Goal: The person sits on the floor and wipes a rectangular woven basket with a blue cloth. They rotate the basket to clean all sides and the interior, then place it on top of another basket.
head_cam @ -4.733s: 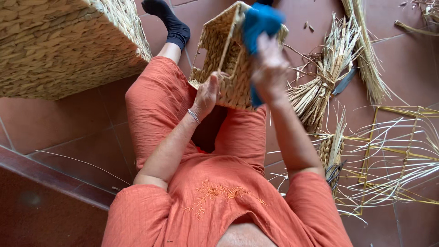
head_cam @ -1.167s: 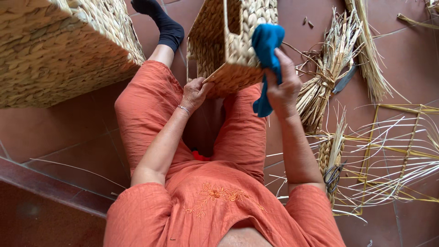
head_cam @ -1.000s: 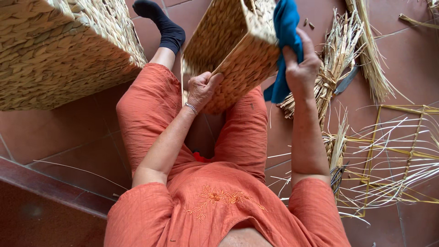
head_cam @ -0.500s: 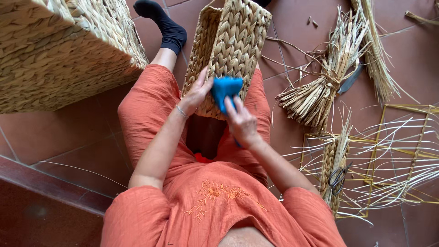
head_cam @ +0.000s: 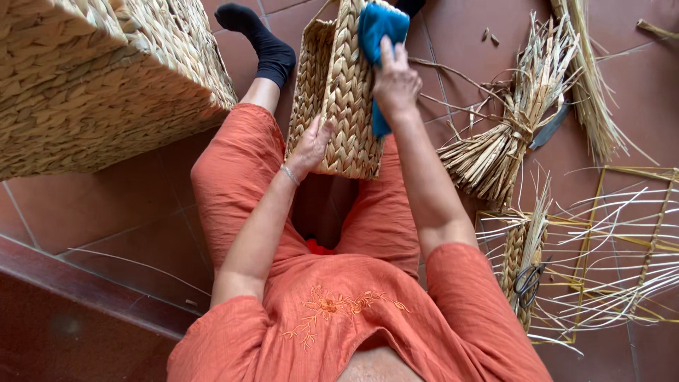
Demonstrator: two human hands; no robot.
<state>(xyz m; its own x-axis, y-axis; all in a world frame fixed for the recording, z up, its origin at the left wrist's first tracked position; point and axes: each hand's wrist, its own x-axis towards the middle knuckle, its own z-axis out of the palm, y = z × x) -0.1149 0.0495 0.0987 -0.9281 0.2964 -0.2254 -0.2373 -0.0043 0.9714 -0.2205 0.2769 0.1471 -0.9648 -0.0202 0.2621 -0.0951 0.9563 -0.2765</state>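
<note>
Two woven baskets show: a large basket (head_cam: pixel 92 78) of coarse plaited straw at far left, and a smaller rectangular basket (head_cam: pixel 339 92) standing upright between the person's knees. The left hand (head_cam: pixel 311 145) steadies its near lower side, fingers spread flat, grip loose. The right hand (head_cam: pixel 396 81) presses one blue cloth (head_cam: pixel 378 32) against its braided wall, grip closed on it. Right lie one tied straw bundle (head_cam: pixel 495 152), scissors (head_cam: pixel 527 279) and a wire frame (head_cam: pixel 636 240) on the tiled floor (head_cam: pixel 106 212).
</note>
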